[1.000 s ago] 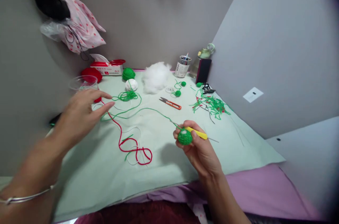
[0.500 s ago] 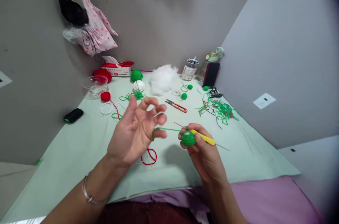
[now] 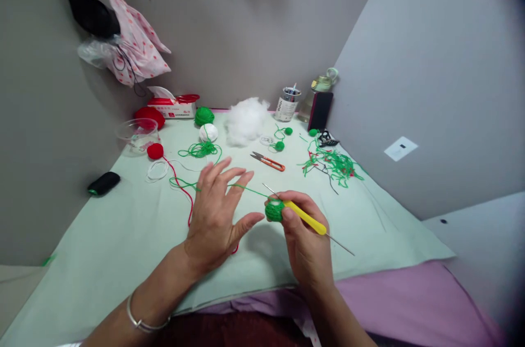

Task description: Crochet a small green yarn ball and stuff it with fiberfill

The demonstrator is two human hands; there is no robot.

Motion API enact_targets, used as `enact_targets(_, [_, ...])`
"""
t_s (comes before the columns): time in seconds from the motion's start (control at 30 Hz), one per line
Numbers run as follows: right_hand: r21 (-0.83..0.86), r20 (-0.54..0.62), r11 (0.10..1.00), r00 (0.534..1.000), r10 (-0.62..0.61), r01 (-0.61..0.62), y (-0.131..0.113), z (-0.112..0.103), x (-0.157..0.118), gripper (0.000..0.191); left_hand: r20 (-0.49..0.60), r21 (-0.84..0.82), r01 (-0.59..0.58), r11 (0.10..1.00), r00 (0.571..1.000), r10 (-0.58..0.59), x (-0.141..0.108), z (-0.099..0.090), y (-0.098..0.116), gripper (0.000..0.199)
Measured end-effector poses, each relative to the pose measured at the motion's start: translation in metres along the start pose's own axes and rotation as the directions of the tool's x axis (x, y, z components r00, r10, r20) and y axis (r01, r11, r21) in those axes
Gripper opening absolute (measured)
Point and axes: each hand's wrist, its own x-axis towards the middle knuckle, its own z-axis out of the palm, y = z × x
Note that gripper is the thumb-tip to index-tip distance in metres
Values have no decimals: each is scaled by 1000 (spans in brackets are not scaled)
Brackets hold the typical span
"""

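Note:
My right hand (image 3: 305,232) is closed around a crochet hook with a yellow handle (image 3: 305,217) and a small green crocheted ball (image 3: 274,210). White shows at the top of that ball. From it a green yarn strand (image 3: 251,189) runs left to my left hand (image 3: 219,216). The left hand is open, back upward, fingers spread, with the strand passing at its fingers and the thumb tip close beside the green ball. Behind it lies a loose tangle of green yarn (image 3: 200,150). Orange-handled thread snips (image 3: 268,162) rest on the table beyond my hands.
White stuffing (image 3: 247,120) sits at the back, beside a green yarn ball (image 3: 204,116) and a white one (image 3: 209,133). Green scraps (image 3: 338,166) lie right, near a propped phone (image 3: 320,112). A clear plastic tub (image 3: 137,134) and black case (image 3: 104,184) stand left.
My left hand has turned from palm up to back up, its fingers now spread across the yarn. The right hand, with hook and ball, sits slightly further left in view. The camera view has shifted.

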Motion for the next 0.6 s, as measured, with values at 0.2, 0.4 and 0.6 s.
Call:
enact_targets(0.2, [-56, 38, 998, 999, 1, 1, 7, 3, -4, 24, -12, -268, 41, 963, 999, -46, -8, 5, 27, 73])
enact_targets(0.4, [-147, 23, 988, 999, -39, 42, 0, 10, -7, 18, 25, -224, 95, 970, 995, -91, -9, 10, 29, 68])
enact_targets(0.6, [-170, 25, 974, 989, -147, 149, -2, 20, -7, 7, 42, -264, 218, 940, 976, -214, -10, 8, 29, 45])
